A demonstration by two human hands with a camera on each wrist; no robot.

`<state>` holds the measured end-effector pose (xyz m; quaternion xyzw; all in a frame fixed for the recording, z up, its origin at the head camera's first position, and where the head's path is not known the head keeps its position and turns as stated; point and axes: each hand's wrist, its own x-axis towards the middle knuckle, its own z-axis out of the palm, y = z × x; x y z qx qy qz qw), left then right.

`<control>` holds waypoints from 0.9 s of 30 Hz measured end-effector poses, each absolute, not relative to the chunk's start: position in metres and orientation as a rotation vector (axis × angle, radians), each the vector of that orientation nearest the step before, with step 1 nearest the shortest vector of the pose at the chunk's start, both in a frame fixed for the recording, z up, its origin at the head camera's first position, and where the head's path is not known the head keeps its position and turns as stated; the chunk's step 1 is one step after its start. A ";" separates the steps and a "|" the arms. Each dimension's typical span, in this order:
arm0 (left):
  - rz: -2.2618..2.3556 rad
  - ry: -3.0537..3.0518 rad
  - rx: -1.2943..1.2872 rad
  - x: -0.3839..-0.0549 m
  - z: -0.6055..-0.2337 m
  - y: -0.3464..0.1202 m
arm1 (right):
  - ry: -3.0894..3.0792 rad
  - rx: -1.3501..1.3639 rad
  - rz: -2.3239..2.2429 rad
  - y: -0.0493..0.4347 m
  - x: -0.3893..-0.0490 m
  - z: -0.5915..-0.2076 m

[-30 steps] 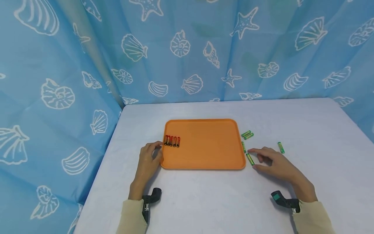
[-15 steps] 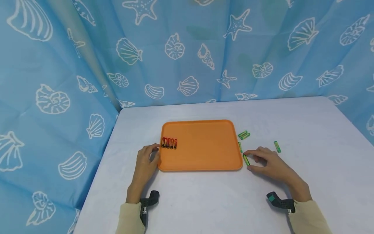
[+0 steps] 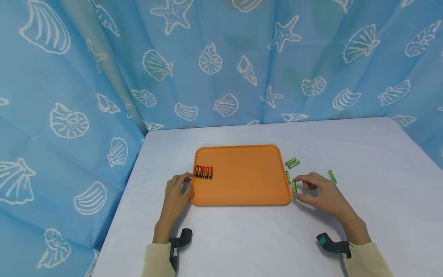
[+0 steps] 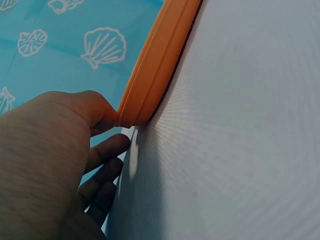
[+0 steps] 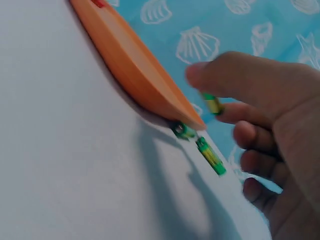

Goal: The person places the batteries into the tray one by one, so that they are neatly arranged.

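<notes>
Between thumb and index finger, my right hand (image 3: 322, 194) pinches a green battery (image 3: 294, 186) just off the tray's right edge. In the right wrist view this battery (image 5: 213, 104) is lifted over the table. My left hand (image 3: 175, 194) touches the left rim of the orange tray (image 3: 242, 204) with its thumb and index finger, the other fingers loosely bent. Several red-and-black batteries (image 3: 203, 172) stand in a row at the left inside the tray. Another green battery (image 3: 288, 177) lies along the tray's right side.
Two green batteries (image 3: 292, 163) lie side by side near the tray's upper right. A single green battery (image 3: 332, 176) is farther right, beyond the right hand. A white cloth (image 3: 242, 238) covers the table, and a blue seashell curtain (image 3: 221, 57) hangs behind and at the left.
My right hand has closed thumb and index finger on the green battery, turned it more upright and lifted it. The left hand stays at the tray's rim. The head view has shifted slightly.
</notes>
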<state>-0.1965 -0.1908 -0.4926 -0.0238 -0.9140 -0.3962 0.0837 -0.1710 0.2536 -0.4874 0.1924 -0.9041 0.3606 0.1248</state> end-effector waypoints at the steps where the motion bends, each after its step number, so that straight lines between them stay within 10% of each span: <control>1: -1.186 -2.728 -0.068 -0.196 -0.493 -0.190 | -2.626 0.555 1.043 0.251 -0.171 -0.486; 27: -1.159 -2.719 -0.075 -0.196 -0.494 -0.192 | -2.618 0.675 1.064 0.165 -0.211 -0.463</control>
